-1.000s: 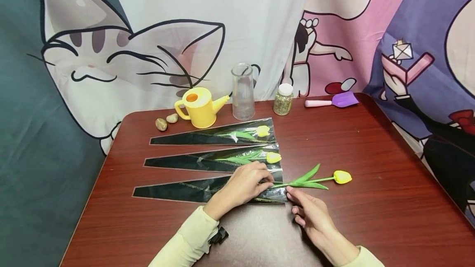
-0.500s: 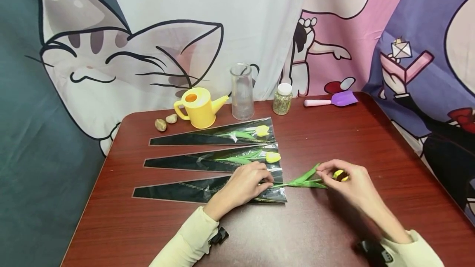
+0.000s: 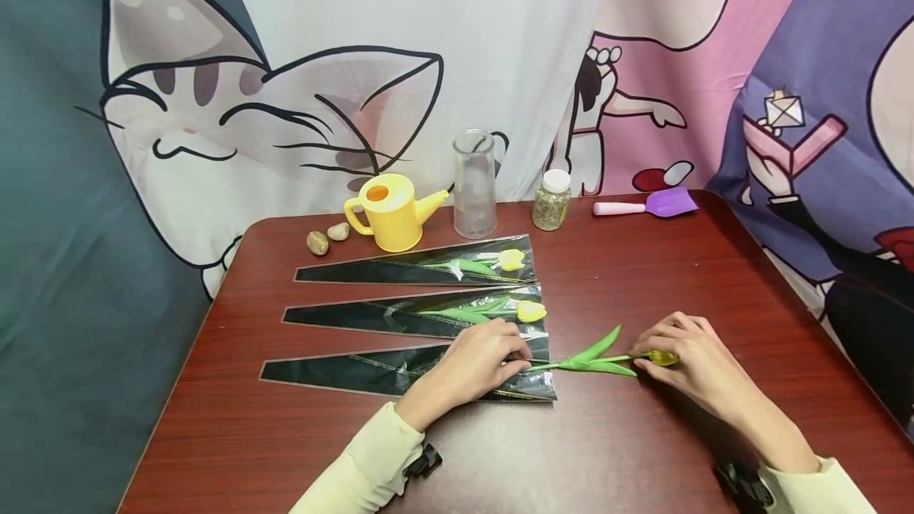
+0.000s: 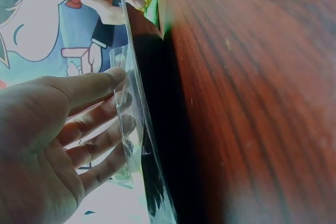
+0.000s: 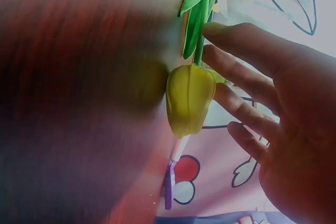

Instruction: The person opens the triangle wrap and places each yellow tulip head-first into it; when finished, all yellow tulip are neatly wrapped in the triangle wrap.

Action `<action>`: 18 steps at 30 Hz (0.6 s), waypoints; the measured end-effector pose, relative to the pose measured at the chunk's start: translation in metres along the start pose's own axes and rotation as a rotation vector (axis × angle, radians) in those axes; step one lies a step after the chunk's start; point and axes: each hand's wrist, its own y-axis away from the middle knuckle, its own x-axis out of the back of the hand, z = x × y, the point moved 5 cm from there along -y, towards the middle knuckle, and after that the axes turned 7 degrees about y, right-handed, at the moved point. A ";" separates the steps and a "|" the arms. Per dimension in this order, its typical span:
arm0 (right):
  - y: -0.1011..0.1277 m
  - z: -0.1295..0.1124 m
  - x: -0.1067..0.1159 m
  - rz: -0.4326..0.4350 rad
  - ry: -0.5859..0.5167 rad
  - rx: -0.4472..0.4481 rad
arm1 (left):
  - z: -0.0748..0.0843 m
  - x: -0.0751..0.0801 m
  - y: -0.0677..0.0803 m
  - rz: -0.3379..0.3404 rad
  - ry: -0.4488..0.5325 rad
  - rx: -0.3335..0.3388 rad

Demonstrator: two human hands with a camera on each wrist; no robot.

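While your left hand point(image 3: 478, 363) presses flat, fingers straight, on the nearest sleeve's point(image 3: 400, 371) mouth, the tulip point(image 3: 607, 357) lies crosswise between your hands, stem tip at that opening. Your right hand point(image 3: 696, 367) loosely cups the bloom, fingers nearly straight. Bare table point(image 3: 750, 292) lies beyond to the right.
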 end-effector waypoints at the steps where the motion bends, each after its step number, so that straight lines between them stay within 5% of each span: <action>1: 0.000 0.000 -0.001 0.001 0.005 -0.001 | 0.000 0.000 0.000 0.000 0.002 0.000; 9: 0.000 -0.002 -0.003 -0.009 0.042 0.004 | 0.001 -0.002 -0.001 -0.007 0.006 -0.004; 18: -0.014 -0.018 -0.003 0.008 -0.044 0.026 | 0.002 0.002 -0.002 0.036 0.013 -0.014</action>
